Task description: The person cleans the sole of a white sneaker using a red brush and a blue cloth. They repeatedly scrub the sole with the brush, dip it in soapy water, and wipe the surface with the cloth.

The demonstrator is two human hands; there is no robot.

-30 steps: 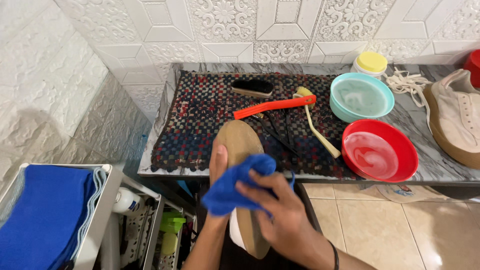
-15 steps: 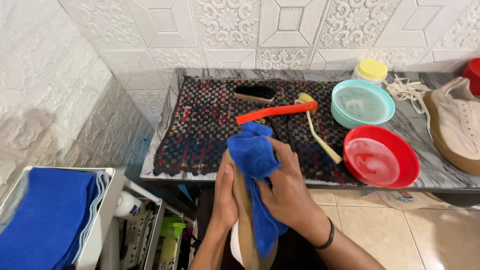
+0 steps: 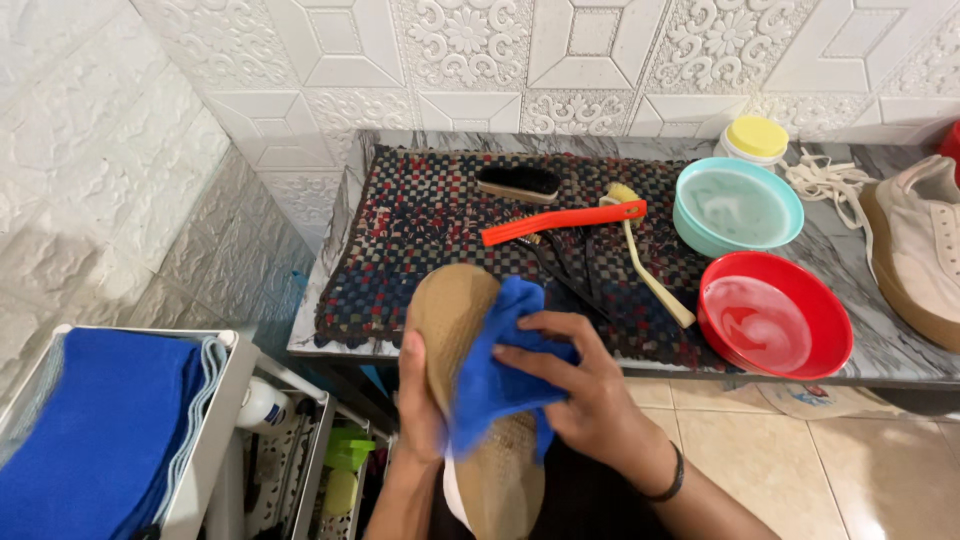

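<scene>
Wiping with a bunched blue microfibre cloth (image 3: 500,375), the right hand (image 3: 590,395) presses the fabric against the tan rubber sole of an upturned white shoe (image 3: 470,400), its fingers curled closed over the cloth. The left hand (image 3: 420,400) clasps the shoe's left flank, thumb lying along the sole's rim and the remaining fingers hidden beneath. The shoe is held in the air just short of the front edge of the grey marbled counter (image 3: 860,330), sole upward. Its long axis runs near-vertically through the view, one rounded end pointing toward the counter and the wall, the other toward the person's body; which end is the toe cannot be told.

On the counter, a dark chequered woven mat (image 3: 420,230) carries a black-bristled wooden brush (image 3: 518,182), an orange-handled brush (image 3: 565,222) and a cream-handled brush (image 3: 650,265). Toward the right edge stand a teal plastic bowl (image 3: 738,205) and a red plastic bowl (image 3: 775,315), each holding cloudy water.

Hazard, as judged: the one-handed side clasp could slip under a firm stroke of the cloth, dropping the shoe to the floor; a wide elbow swing might tip the red bowl at the front edge.
</scene>
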